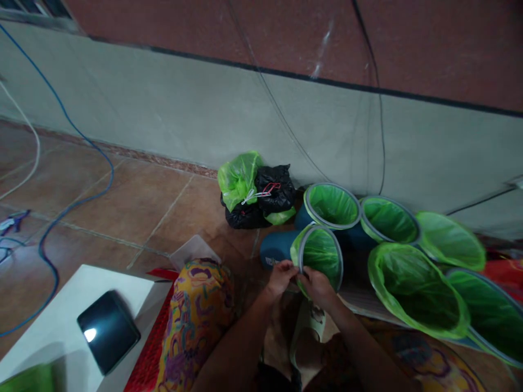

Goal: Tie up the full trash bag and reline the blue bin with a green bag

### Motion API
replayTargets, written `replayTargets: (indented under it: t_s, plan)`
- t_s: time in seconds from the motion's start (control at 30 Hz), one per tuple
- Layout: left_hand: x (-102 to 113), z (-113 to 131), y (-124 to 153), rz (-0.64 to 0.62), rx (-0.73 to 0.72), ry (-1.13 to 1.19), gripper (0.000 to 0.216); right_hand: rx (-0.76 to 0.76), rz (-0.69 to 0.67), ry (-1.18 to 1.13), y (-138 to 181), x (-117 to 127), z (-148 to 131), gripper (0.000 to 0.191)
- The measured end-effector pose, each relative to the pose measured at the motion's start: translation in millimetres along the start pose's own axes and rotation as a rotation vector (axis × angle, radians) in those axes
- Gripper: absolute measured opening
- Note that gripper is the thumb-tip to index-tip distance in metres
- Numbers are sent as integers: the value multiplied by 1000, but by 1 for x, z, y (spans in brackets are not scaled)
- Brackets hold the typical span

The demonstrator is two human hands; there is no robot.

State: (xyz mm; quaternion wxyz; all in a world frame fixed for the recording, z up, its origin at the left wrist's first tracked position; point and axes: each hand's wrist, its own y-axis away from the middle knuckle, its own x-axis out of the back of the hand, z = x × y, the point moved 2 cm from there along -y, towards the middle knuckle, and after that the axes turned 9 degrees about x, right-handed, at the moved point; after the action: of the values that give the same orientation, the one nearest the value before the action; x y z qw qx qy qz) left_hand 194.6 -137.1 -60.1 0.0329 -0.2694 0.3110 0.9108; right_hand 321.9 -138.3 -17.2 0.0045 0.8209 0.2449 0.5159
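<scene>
A blue trash bin (278,244) is tipped toward me with a green bin liner (322,251) inside it. A grey ring (340,253) circles its mouth, and the liner's edge shows outside the ring on the left. My left hand (281,277) pinches the liner's edge at the near left of the mouth. Right beside it, my right hand (316,286) is closed on the liner at the ring, thumb toward the inside. The fingers' undersides are hidden. Another lined bin (333,206) stands just behind, and an open green-lined bin (419,288) is to the right.
Several more green-lined bins (390,220) stand along the wall. Tied black bags (275,188) and a green bag (240,177) lie against it. At left, a white table (53,310) bears a dark tablet-like device (108,332). A blue cable (61,215) crosses the tiled floor.
</scene>
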Motion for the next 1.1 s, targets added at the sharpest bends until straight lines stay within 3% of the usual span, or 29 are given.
replayTargets:
  t_s: [0.23, 0.37, 0.5, 0.73, 0.97, 1.1]
  plan:
    - [2, 13, -4, 85, -76, 28, 30, -26, 45, -205, -3, 2, -2, 33]
    - [4, 17, -8, 144, -107, 32, 27, -45, -97, -122, 5, -4, -3, 44]
    - [5, 17, -10, 174, -106, 60, 26, -37, -231, 77, 11, -10, -9, 20]
    - [5, 22, -12, 206, -73, 113, 31, 6, -154, 196, 9, 8, -27, 17]
    - [7, 19, 0, 173, -94, -26, 33, -22, 4, 52, -6, 7, -26, 22]
    - [8, 20, 2, 176, -123, -45, 32, -10, 24, -42, -7, -1, -21, 28]
